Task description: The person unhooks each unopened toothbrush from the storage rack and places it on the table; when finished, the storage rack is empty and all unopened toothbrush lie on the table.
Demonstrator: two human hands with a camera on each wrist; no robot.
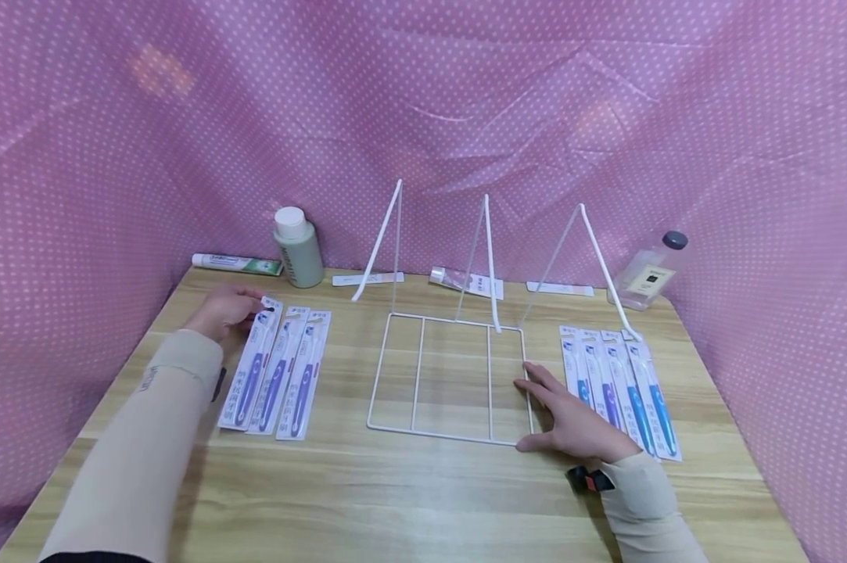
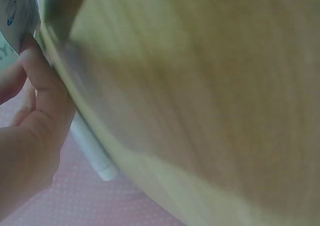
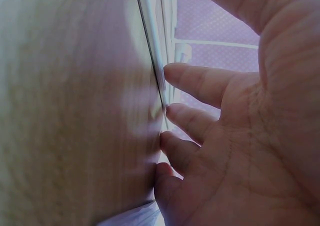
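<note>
My left hand [image 1: 227, 311] pinches the top end of a packaged toothbrush [image 1: 253, 371] with a purple handle, the leftmost of three lying side by side. In the left wrist view, the fingertips hold the corner of its package [image 2: 22, 16]. My right hand [image 1: 571, 418] rests with spread fingers at the right side of a white wire rack [image 1: 440, 435]. In the right wrist view its fingers [image 3: 200, 86] reach to the rack's wire [image 3: 150, 36] and hold nothing. The rack has a flat gridded base and three upright wire peaks behind.
Several packaged toothbrushes [image 1: 651, 399] lie in a row at the right. Along the back stand a green bottle [image 1: 300, 254] and a clear bottle [image 1: 646, 274]. Between and beside them lie toothpaste tubes [image 1: 236, 264] and flat white packets [image 1: 560, 289]. A pink dotted cloth [image 1: 423, 102] hangs behind.
</note>
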